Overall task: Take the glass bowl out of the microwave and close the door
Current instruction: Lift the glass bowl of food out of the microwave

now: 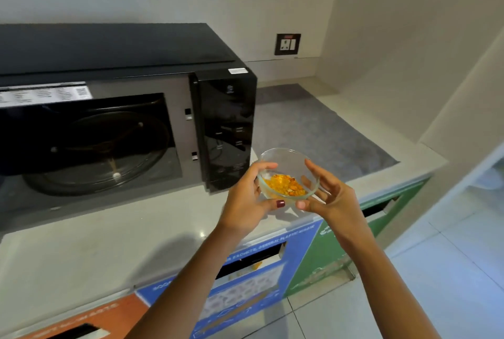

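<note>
While we hold the bowl (288, 175) in 2 hands just above the counter (109, 235), clear of the microwave (131, 109), the door decides what comes next. Our left hand (252, 196) wraps the bowl's near-left side, thumb on the rim; our right hand (331, 196) cups the right side with fingers partly spread, so both are gripping it. Yellow food lies in its bottom. Beyond and left, the cavity gapes open with its turntable (101, 153) bare. The door itself is out of view, apparently swung past the left edge. We judge the left hand nearer to it, once the bowl is set down.
</note>
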Action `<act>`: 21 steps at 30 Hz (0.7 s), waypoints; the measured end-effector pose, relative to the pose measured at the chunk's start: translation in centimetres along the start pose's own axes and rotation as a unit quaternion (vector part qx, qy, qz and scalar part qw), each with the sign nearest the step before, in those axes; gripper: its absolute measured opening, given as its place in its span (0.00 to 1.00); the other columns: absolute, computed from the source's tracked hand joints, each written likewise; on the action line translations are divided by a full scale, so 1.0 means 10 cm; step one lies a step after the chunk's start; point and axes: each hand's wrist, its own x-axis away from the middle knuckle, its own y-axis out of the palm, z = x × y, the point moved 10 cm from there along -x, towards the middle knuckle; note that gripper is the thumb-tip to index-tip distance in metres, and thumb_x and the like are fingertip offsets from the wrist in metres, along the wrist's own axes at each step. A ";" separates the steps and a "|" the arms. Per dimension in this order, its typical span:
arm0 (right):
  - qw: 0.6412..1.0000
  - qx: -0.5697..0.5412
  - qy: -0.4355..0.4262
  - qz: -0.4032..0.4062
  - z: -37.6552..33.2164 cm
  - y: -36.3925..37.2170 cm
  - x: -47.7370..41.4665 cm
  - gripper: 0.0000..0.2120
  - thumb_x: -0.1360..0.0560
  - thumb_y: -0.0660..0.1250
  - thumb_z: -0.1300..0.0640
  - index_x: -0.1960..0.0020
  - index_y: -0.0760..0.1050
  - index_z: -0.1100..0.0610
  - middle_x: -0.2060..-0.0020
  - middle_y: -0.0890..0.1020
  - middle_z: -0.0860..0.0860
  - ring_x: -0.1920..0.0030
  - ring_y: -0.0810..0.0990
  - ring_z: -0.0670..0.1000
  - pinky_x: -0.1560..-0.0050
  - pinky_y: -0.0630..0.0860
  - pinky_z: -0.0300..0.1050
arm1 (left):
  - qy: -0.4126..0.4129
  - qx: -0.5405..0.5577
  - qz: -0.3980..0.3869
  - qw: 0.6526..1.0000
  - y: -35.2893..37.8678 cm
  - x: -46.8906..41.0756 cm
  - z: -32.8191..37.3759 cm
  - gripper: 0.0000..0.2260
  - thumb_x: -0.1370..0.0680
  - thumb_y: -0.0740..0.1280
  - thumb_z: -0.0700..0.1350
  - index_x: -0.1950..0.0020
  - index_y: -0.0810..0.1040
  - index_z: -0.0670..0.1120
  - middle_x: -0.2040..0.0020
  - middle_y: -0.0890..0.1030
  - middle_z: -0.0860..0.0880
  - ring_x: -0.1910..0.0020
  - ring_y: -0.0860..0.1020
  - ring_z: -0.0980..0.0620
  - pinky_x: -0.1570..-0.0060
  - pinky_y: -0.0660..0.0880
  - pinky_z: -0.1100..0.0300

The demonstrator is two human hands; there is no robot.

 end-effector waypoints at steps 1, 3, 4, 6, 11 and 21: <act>1.000 0.002 0.002 0.007 0.04 -0.10 -0.04 0.40 0.41 0.76 0.73 0.32 0.72 0.51 0.50 0.84 0.36 0.46 0.82 0.40 0.54 0.80 0.36 | 0.003 -0.006 -0.004 1.000 0.08 -0.09 -0.01 0.29 0.35 0.75 0.31 0.39 0.73 0.51 0.45 0.79 0.54 0.44 0.79 0.53 0.46 0.79 0.42; 1.000 0.000 0.005 0.014 0.08 -0.23 -0.15 0.40 0.39 0.75 0.75 0.32 0.71 0.52 0.51 0.85 0.35 0.47 0.83 0.40 0.55 0.81 0.36 | 0.006 -0.012 -0.003 1.000 0.18 -0.25 -0.03 0.29 0.36 0.77 0.34 0.40 0.74 0.53 0.44 0.80 0.50 0.45 0.80 0.50 0.50 0.79 0.39; 1.000 0.001 0.006 0.018 0.10 -0.31 -0.21 0.39 0.39 0.74 0.75 0.32 0.71 0.52 0.51 0.85 0.35 0.48 0.83 0.40 0.55 0.81 0.36 | 0.006 -0.007 -0.004 1.000 0.23 -0.34 -0.05 0.29 0.36 0.78 0.35 0.41 0.74 0.54 0.44 0.81 0.48 0.45 0.81 0.48 0.50 0.79 0.38; 1.000 0.006 0.008 0.026 0.15 -0.44 -0.36 0.39 0.38 0.74 0.76 0.32 0.70 0.53 0.52 0.85 0.35 0.49 0.83 0.40 0.56 0.80 0.35 | 0.004 -0.001 -0.011 1.000 0.33 -0.54 -0.09 0.29 0.37 0.79 0.36 0.42 0.74 0.56 0.43 0.81 0.46 0.45 0.81 0.47 0.47 0.78 0.39; 0.999 0.013 0.010 0.036 0.26 -0.68 -0.79 0.38 0.38 0.75 0.74 0.32 0.71 0.53 0.52 0.85 0.36 0.48 0.83 0.41 0.54 0.80 0.36 | 0.002 -0.027 -0.007 1.000 0.47 -1.09 -0.22 0.28 0.36 0.78 0.37 0.43 0.74 0.59 0.43 0.81 0.47 0.46 0.81 0.49 0.53 0.82 0.43; 0.999 0.031 0.010 0.020 0.46 -1.00 -1.76 0.37 0.35 0.74 0.74 0.29 0.68 0.59 0.44 0.80 0.41 0.45 0.83 0.48 0.52 0.83 0.45 | 0.004 -0.075 0.041 0.996 0.59 -2.15 -0.54 0.28 0.38 0.80 0.41 0.47 0.73 0.61 0.43 0.80 0.49 0.50 0.81 0.52 0.62 0.80 0.65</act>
